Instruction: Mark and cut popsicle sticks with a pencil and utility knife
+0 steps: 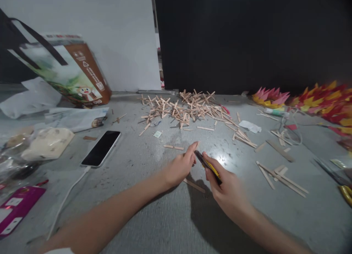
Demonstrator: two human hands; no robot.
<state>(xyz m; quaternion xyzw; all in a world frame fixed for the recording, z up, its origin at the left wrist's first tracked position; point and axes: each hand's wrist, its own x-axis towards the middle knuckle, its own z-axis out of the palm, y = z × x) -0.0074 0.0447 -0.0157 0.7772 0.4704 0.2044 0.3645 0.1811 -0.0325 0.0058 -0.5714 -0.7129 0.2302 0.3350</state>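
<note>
My right hand (227, 184) is wrapped round a yellow and black utility knife (210, 167), its front end pointing up and left toward my other hand. My left hand (180, 167) pinches a wooden craft stick (198, 142); only a short end of it shows past the fingers. The knife's tip is close by those fingers, and I cannot tell whether it touches the stick. Beneath my hands, another craft stick (195, 185) lies on the table. One more stick (173, 147) with a dark spot rests just beyond my left hand.
Crossed stick pieces form a pile (176, 109) at the back. Left are a phone (101, 149) on a white cable, a printed bag (74, 70) and plastic packets. Right are loose sticks (283, 178), scissors (345, 191) and red-yellow paper petals (324, 103).
</note>
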